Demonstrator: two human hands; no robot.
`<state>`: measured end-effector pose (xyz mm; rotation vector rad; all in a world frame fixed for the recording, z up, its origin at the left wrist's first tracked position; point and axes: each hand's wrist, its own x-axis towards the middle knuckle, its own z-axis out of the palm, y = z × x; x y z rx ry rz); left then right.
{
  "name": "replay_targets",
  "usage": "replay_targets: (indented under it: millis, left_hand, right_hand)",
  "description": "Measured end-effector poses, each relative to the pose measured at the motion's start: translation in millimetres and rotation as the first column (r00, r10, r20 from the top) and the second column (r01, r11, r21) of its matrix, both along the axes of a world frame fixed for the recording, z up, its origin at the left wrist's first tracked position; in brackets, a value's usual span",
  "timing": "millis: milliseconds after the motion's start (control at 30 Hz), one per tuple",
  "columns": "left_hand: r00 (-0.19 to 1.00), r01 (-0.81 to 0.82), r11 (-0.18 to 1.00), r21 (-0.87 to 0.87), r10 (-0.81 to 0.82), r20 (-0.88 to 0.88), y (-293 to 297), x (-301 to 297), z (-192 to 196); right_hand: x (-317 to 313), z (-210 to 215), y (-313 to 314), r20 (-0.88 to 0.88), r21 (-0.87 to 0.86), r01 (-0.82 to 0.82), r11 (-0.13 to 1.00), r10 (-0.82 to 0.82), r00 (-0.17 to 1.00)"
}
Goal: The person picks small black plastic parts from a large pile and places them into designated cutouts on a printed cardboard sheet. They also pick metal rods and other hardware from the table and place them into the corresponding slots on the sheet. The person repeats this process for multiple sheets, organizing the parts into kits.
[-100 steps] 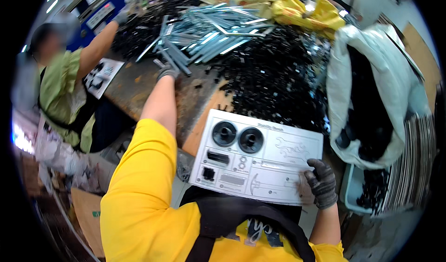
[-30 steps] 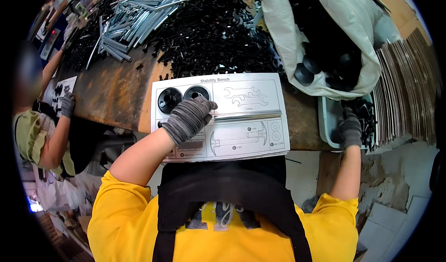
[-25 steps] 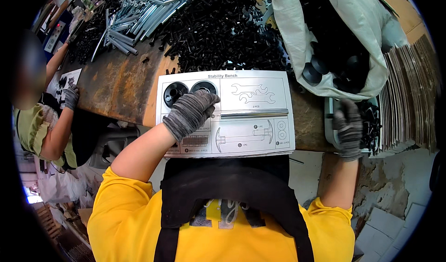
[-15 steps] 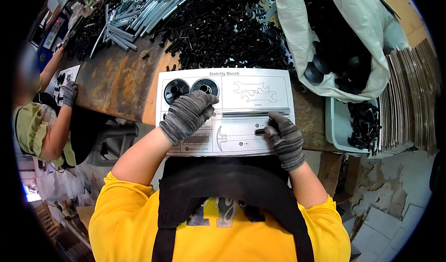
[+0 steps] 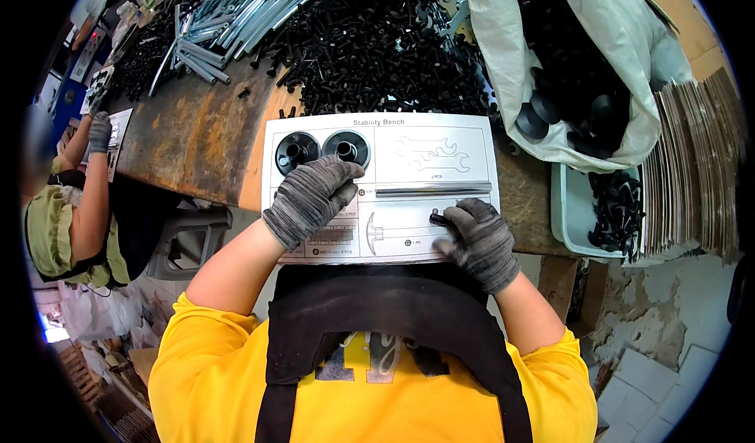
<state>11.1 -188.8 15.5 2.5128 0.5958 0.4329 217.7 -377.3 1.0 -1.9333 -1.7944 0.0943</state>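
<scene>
left hand (image 5: 313, 199) is lying mid-frame, palm down, fingers bending over the lower edge of the rt one of two black discs (image 5: 296, 155); can't tell if it's pinching anything. right hand (image 5: 481, 237) is sitting just rt of center, fingers curling over a small black part (image 5: 440, 220), one end poking out by the fingertips; rest is hidden, so can't tell if it's being pinched. both hands are wearing gray gloves & covering pts of the white printed card (image 5: 480, 144), which is carrying discs, part & a silver tube (image 5: 432, 190) running across, just above right hand.

a screw heap (image 5: 362, 58) is crowding top center, right up to the card's far edge; loose silver tubes (image 5: 244, 18) are piling at upper left, flat wrenches (image 5: 452, 7) poking out nr top center. a white sack (image 5: 503, 42) is bulging at upper rt w/ more black discs inside, overhanging the back of a pale tray (image 5: 559, 207) w/ black parts (image 5: 617, 215). stacked cardboard (image 5: 696, 160) is standing at far rt. a co-worker (image 5: 71, 231) is working at left, gray stool (image 5: 208, 242) standing nearby under the table (image 5: 189, 136).
</scene>
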Motion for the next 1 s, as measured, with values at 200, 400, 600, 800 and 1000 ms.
replay_targets:
  millis: [200, 400, 600, 800, 1000]
  left_hand:
    - [0.999, 0.044, 0.999, 0.026, -0.043, -0.003, -0.5, 3.2, 0.8]
    - [0.999, 0.038, 0.999, 0.028, -0.038, 0.015, 14.1, 14.6, 8.0]
    - [1.000, -0.026, 0.999, -0.034, 0.026, -0.011, 45.6, 66.3, 18.8]
    - [0.996, -0.055, 0.998, 0.042, 0.057, -0.067, 76.9, 109.8, 28.4]
    - [0.995, -0.048, 0.982, 0.185, 0.030, 0.098, 107.4, 147.4, 26.5]
  right_hand:
    - [5.5, 0.8, 5.2, 0.114, -0.004, -0.032, 0.999, 0.032, 0.993]
    - [43.5, 35.9, 39.0, -0.091, 0.296, -0.021, 0.955, 0.050, 0.995]
    - [98.1, 30.8, 141.5, -0.640, -0.145, 0.075, 0.987, -0.152, 0.753]
    - [187.2, -41.0, 185.8, -0.003, 0.293, 0.379, 0.878, -0.396, 0.918]
    - [204.3, 16.0, 151.9, 0.214, 0.085, 0.500, 0.862, -0.506, 0.836]
